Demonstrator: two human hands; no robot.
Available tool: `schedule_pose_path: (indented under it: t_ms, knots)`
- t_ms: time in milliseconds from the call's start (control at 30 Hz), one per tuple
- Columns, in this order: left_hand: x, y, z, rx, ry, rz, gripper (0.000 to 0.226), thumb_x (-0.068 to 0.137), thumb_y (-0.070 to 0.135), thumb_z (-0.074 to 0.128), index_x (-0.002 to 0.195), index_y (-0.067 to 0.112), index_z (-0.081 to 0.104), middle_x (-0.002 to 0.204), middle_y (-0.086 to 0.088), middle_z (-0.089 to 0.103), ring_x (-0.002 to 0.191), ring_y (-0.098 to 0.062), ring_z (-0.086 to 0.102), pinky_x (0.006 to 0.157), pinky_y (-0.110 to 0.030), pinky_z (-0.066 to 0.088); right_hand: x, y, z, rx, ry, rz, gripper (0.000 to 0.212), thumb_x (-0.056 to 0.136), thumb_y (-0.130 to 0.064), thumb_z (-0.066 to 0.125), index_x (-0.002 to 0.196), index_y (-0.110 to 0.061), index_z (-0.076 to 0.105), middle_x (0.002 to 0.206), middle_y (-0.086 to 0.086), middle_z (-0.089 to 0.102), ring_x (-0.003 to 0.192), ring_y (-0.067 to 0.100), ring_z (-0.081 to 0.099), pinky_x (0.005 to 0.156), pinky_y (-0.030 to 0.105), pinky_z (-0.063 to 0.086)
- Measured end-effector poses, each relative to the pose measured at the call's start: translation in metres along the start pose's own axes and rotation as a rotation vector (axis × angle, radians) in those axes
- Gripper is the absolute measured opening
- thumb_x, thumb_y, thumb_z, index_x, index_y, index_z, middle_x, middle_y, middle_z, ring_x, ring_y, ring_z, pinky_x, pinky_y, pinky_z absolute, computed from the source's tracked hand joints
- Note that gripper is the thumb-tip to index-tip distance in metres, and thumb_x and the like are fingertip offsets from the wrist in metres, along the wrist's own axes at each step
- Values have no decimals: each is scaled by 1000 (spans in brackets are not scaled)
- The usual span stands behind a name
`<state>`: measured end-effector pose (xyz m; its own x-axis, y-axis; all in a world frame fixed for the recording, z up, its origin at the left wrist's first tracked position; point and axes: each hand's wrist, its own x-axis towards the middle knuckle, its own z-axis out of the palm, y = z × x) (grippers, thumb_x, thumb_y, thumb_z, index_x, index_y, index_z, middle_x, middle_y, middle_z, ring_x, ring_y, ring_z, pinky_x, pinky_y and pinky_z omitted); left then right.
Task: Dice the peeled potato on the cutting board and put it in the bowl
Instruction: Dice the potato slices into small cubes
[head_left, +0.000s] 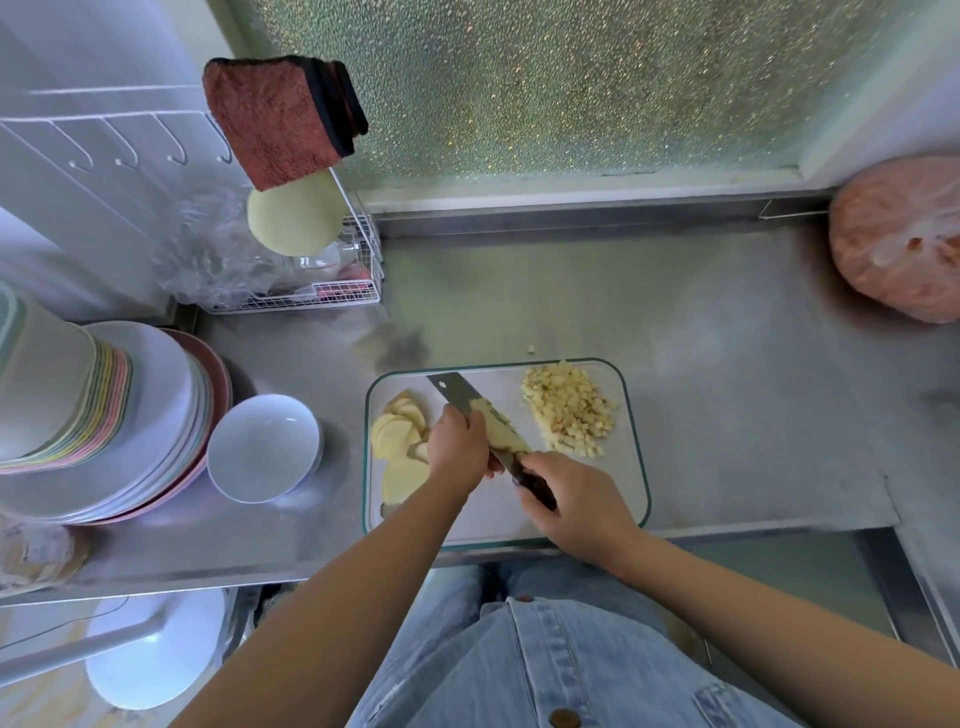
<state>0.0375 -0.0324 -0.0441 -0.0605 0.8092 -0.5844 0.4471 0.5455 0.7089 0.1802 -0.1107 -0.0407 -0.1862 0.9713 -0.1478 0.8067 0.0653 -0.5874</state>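
Note:
A glass cutting board (631, 483) lies on the steel counter. Several potato slices (397, 441) sit on its left side, and a heap of diced potato (569, 408) lies on its right. My right hand (571, 501) grips the dark handle of a cleaver (457, 391), whose blade runs diagonally across the board. Potato strips (501, 431) lie against the blade's right side. My left hand (460, 449) presses curled fingers down beside the blade's left face. An empty white bowl (262, 447) stands left of the board.
A stack of plates (156, 415) and coloured bowls (57, 400) sits at the far left. A wire rack (332, 291) with a red cloth (275, 119) stands at the back left. A pink bag (898, 239) lies at the back right. One potato bit (531, 348) lies beyond the board.

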Motion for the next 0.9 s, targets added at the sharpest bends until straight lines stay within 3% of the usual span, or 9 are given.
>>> schedule_pose_path:
  t_ms: [133, 200, 267, 367, 467, 533, 667, 800, 900]
  knots:
    - [2, -2, -1, -14, 17, 12, 32, 99, 23, 28, 98, 3, 53, 70, -19, 69, 46, -27, 63, 47, -35, 52, 9, 14, -4, 168, 87, -55, 46, 93, -43, 37, 131, -24, 55, 127, -4, 48, 111, 8, 49, 93, 28, 42]
    - [-1, -1, -4, -98, 32, -41, 30, 100, 23, 27, 97, 5, 51, 68, -20, 67, 44, -26, 59, 43, -29, 46, 16, 15, -2, 182, 1, -145, 49, 96, -40, 35, 144, -32, 38, 153, -6, 29, 136, 6, 31, 110, 23, 26]
    - [-1, -3, -6, -123, 54, -78, 30, 100, 23, 27, 94, 5, 51, 64, -17, 62, 43, -25, 55, 42, -26, 41, 24, 9, 4, 194, -119, -243, 51, 99, -35, 31, 149, -26, 25, 160, -3, 13, 145, 7, 14, 117, 23, 14]
    - [0, -8, -9, -135, 73, -80, 32, 99, 24, 28, 91, 5, 53, 65, -14, 57, 43, -25, 51, 42, -27, 38, 30, 7, 12, 234, -121, -270, 53, 101, -36, 28, 150, -16, 25, 160, 2, 13, 147, 11, 12, 119, 30, 15]
    - [0, -10, -15, -183, 83, -80, 29, 97, 18, 28, 82, 8, 51, 58, -12, 53, 41, -24, 48, 39, -25, 34, 36, 14, 7, 325, 9, -83, 49, 101, -39, 30, 146, -20, 35, 156, -4, 22, 144, 4, 18, 118, 27, 17]
    - [0, -9, -17, -211, 92, -101, 28, 96, 16, 28, 80, 9, 49, 58, -11, 51, 41, -22, 46, 37, -23, 32, 36, 20, 4, 357, -46, 5, 47, 99, -37, 32, 143, -24, 38, 155, -8, 22, 143, 0, 15, 118, 24, 15]
    - [4, -5, -13, -281, 99, -136, 30, 95, 15, 26, 79, 7, 50, 57, -11, 50, 36, -19, 44, 35, -21, 30, 32, 25, 8, 294, -188, -87, 47, 98, -33, 33, 145, -27, 33, 157, -12, 16, 141, -5, 16, 113, 13, 11]
    - [9, -1, -11, -291, 91, -168, 25, 92, 14, 26, 76, 8, 45, 58, -12, 46, 35, -19, 41, 33, -20, 28, 34, 30, 4, 347, -143, 55, 54, 96, -41, 31, 146, -21, 34, 157, -15, 15, 141, -6, 12, 117, 20, 9]
    - [11, 2, -11, -269, 85, -162, 25, 92, 13, 27, 71, 10, 40, 54, -9, 43, 37, -19, 41, 34, -20, 27, 37, 33, 1, 336, -99, 6, 51, 98, -40, 31, 145, -22, 38, 157, -13, 16, 143, -4, 10, 116, 16, 6]
